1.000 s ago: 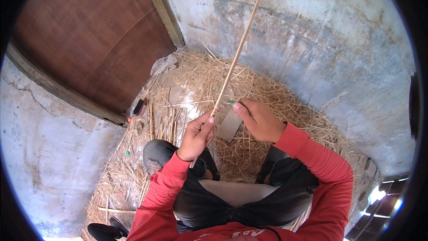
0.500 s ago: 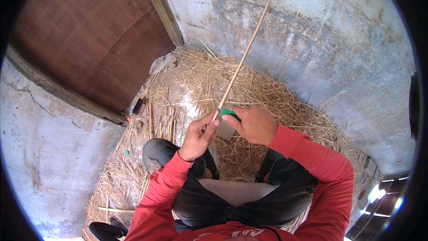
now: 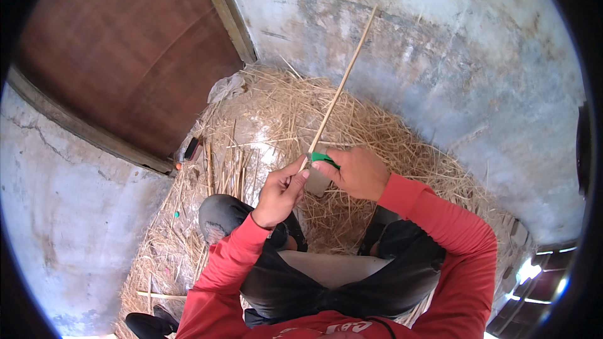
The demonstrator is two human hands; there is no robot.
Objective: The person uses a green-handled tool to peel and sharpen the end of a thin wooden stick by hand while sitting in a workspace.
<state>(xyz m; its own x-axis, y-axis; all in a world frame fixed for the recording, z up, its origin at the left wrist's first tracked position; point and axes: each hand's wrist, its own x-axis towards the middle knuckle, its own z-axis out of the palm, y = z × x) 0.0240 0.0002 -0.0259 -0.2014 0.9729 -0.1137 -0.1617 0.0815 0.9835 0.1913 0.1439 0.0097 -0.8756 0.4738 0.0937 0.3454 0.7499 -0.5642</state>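
A long, thin bamboo stick [image 3: 342, 86] slants away from me, up and to the right, its far end in front of the wall. My left hand [image 3: 280, 193] pinches its near end between thumb and fingers. Closed beside it, my right hand [image 3: 358, 172] grips a green-handled knife [image 3: 325, 160]. The knife's small grey front part lies against the stick just beyond my left fingertips. Most of the blade is hidden by fingers.
Straw and shavings [image 3: 377, 129] cover the floor. Several loose sticks [image 3: 235, 172] lie left of my hands, near a dark brush-like block [image 3: 192, 149]. A pale slab [image 3: 318, 183] sits below my right hand. Beyond are a concrete wall [image 3: 440, 56] and a brown door [image 3: 125, 50].
The stick's far end has shifted slightly toward me and left. Both hands stay nearly in place, with the same grips.
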